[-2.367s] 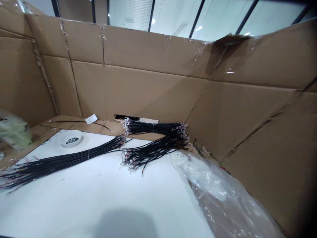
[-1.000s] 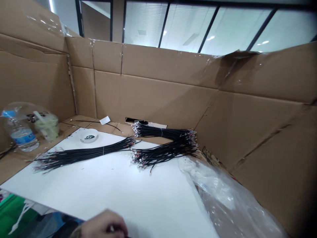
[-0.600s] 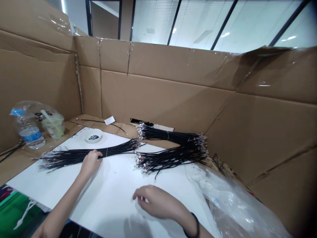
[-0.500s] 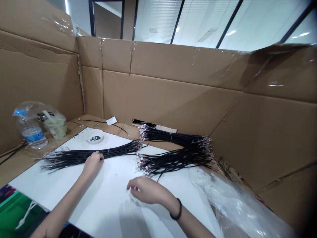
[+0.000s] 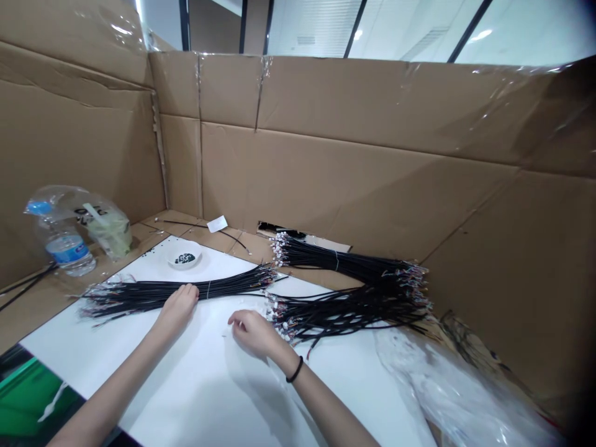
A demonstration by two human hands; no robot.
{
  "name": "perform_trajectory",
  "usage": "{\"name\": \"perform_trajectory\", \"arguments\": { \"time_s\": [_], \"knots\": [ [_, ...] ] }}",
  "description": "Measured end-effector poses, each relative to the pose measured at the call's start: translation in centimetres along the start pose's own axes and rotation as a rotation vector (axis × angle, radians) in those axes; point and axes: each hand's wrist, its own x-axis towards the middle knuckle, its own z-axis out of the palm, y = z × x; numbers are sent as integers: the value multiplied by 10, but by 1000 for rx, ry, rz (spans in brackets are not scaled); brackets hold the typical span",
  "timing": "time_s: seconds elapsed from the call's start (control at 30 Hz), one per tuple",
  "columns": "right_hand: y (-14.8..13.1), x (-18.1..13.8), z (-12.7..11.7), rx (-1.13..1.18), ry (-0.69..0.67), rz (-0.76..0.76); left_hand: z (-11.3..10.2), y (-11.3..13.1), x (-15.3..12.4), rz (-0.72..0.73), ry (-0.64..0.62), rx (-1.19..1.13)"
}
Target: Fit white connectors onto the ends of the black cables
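**Left hand (image 5: 178, 308) on the long black cable bundle (image 5: 135, 296), right hand (image 5: 254, 332) beside the loose bundle (image 5: 344, 308)**

The long bundle lies across the white board (image 5: 195, 379), its long axis running from my 9 o'clock to about 2 o'clock, tied once with a thin band (image 5: 208, 289). It sits at 12 o'clock from my left hand, the nearer hand. My left fingers (image 5: 190, 291) are together on its near edge, though I cannot tell whether they grip it. My right fingers (image 5: 234, 318) are slightly apart and curled, holding nothing, with the loose bundle's connector ends (image 5: 279, 320) just beside them at 3 o'clock.

I count three bundles: the long one, the loose one, and a tied bundle (image 5: 335, 261) at 1 o'clock from my right hand, its far end meeting the loose one's. Past the long bundle at 12 o'clock is one white bowl (image 5: 185, 259) of small dark parts. At 10 o'clock stand one water bottle (image 5: 69, 254) and one clear plastic bag (image 5: 109, 233). One crumpled plastic sheet (image 5: 447, 385) lies at 4 o'clock.
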Motion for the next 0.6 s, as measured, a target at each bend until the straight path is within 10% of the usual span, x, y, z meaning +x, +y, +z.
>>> {"name": "perform_trajectory", "arguments": {
  "time_s": [0.23, 0.6],
  "knots": [
    [10, 29, 4, -278, 254, 116, -3, -20, -2, 84, 42, -37],
    [26, 57, 11, -508, 261, 230, -23, -46, -9, 114, 1, 94]
  ]
}}
